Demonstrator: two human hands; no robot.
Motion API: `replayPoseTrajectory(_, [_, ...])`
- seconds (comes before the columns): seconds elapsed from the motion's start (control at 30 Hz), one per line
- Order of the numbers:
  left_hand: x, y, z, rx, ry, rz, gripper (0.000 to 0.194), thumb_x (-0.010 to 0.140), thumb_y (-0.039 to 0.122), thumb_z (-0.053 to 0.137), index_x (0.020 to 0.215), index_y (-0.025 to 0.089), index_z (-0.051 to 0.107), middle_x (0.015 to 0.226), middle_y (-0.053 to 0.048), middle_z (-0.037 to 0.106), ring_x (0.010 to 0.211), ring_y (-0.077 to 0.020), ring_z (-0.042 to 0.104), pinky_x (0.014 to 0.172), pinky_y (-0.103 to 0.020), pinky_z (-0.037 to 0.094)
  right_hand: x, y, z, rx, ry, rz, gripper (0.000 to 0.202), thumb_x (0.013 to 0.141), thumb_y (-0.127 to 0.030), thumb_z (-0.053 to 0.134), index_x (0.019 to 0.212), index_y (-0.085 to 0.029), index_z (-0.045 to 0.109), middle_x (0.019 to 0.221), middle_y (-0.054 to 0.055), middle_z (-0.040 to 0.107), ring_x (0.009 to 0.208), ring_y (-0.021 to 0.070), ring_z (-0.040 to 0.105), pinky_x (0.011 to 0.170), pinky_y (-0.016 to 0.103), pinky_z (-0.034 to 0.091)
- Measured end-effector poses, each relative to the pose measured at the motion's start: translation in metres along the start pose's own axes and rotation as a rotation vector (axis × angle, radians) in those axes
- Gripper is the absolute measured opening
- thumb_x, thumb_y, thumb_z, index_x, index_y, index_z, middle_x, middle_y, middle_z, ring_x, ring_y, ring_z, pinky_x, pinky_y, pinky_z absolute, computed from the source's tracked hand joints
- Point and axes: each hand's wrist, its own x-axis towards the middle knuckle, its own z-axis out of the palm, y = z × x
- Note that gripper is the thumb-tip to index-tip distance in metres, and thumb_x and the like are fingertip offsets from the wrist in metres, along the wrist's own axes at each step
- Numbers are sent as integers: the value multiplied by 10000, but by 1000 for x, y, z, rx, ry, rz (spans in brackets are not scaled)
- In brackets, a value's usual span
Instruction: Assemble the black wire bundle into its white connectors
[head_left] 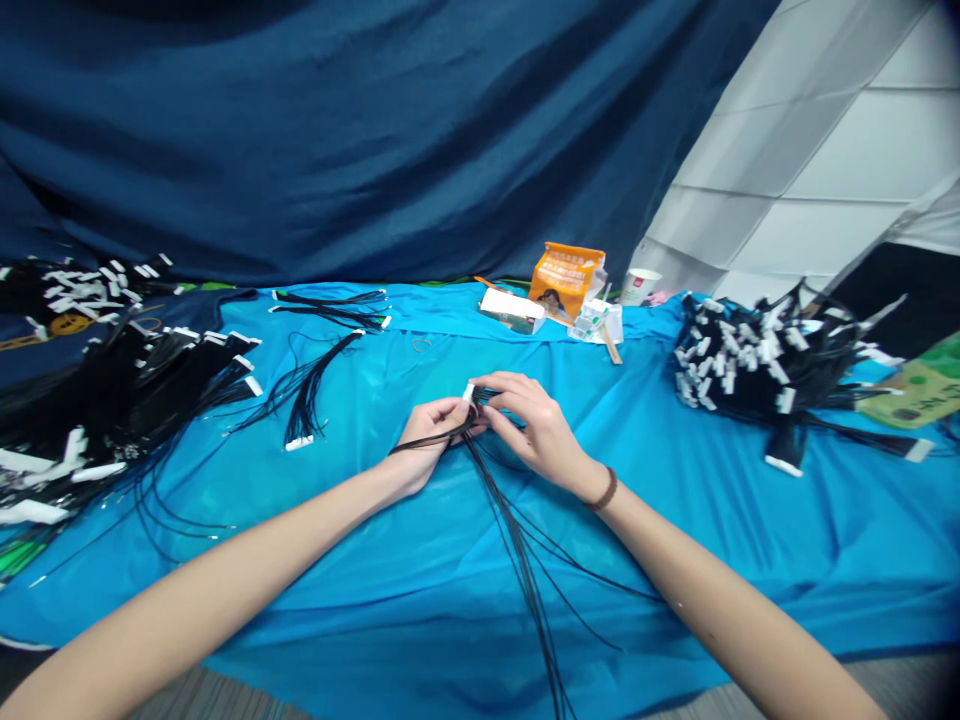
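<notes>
Near the middle of the blue cloth, a bundle of thin black wires with a white connector at its top end is held between both hands. My left hand pinches the wires just below the connector, and some strands cross over its palm. The fingers of my right hand are bent around the wires at the connector's right side, their tips close together. The loose ends of the wires trail down toward the front edge and to the right, under my right forearm.
Piles of black wires with white connectors lie at the left and right. Smaller bundles lie at back left. An orange packet, a white box and a paper cup stand at the back, before a dark blue curtain.
</notes>
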Motion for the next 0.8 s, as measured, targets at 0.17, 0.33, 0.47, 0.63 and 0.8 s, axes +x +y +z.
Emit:
replayPoseTrajectory(0.17, [0,0,0,9,0,13,250,653,351,678,757,124,673,741,-31,635,716,-129,579,798,-297,452,1,0,0,-9,-10,-1,98,867,-178,444,807,-194,520,1114,59,591,1050,185,503,865,369,390])
replayPoseTrajectory(0.33, [-1,-1,-1,16,-8,13,253,660,358,669,746,120,670,764,-44,644,740,-143,585,812,-308,449,1,0,0,-7,-23,0,112,869,-180,430,802,-196,518,1111,63,591,1045,191,503,853,372,395])
replayPoseTrajectory(0.47, [-1,-2,0,31,-6,22,237,673,347,659,727,116,664,745,-39,635,722,-135,577,794,-292,460,1,0,0,-17,-31,-3,108,867,-173,429,811,-195,518,1114,63,589,1038,192,504,853,375,394])
replayPoseTrajectory(0.63, [0,-1,1,4,-15,11,233,694,340,643,748,114,658,772,-50,641,747,-138,583,814,-310,463,2,-1,1,-30,-18,8,109,865,-179,441,807,-198,532,1103,60,597,1035,197,509,852,384,406])
replayPoseTrajectory(0.8, [4,5,-1,-106,-23,-27,154,705,261,647,763,118,647,801,-49,644,786,-146,604,864,-361,453,0,5,1,-65,61,-7,101,864,-220,478,895,-206,573,1115,62,588,1080,190,495,901,398,424])
